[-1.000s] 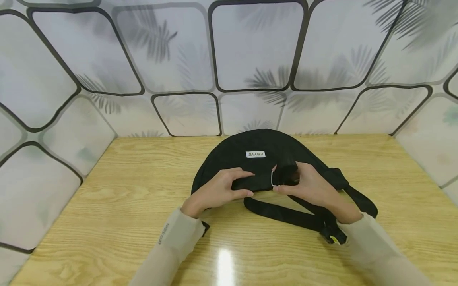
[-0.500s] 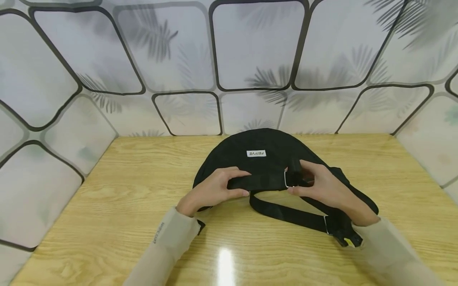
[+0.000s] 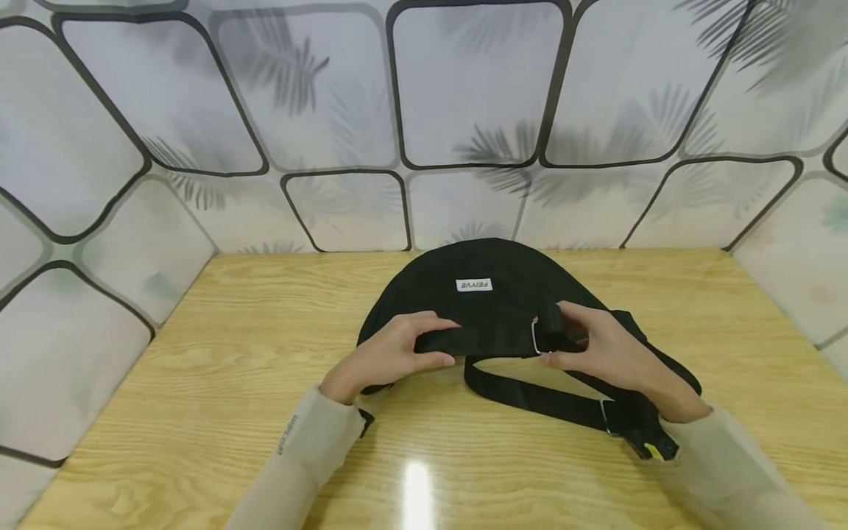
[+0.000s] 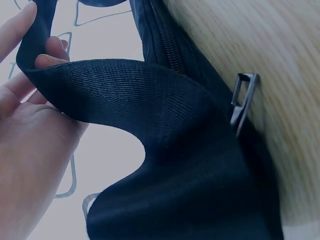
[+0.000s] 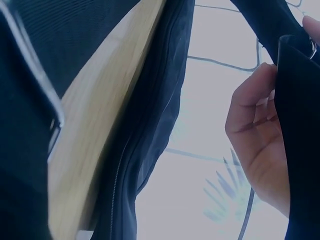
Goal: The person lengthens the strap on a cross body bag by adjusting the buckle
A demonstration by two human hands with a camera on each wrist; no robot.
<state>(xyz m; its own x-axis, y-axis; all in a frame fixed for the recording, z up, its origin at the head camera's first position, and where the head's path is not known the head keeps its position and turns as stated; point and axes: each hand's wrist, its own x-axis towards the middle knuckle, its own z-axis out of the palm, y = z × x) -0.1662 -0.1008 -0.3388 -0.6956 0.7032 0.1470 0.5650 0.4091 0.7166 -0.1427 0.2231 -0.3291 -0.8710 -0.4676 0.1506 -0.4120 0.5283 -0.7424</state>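
A black half-moon bag (image 3: 424,291) with a white label (image 3: 474,285) lies on the table, its curved side away from me. My left hand (image 3: 391,350) grips a wide black strap (image 3: 483,341) at the bag's near edge, thumb and fingers around the webbing. Some paces of webbing to the right, my right hand (image 3: 606,350) pinches the same strap beside a metal slider (image 3: 535,337). In the left wrist view the webbing (image 4: 115,82) loops through the left fingers, near a zipper pull (image 4: 244,102). Strap partly hides the right hand (image 5: 260,140) in its wrist view.
Another strap length (image 3: 530,394) curves over the wooden table (image 3: 252,353) to a black buckle (image 3: 652,445) with a yellow mark, by the right sleeve (image 3: 722,456). A patterned cloth wall (image 3: 473,88) closes off the back and sides.
My right hand has shifted right with the slider, while the left has drawn slightly left. The strap between them shows a longer stretch. The buckle has slid right too.
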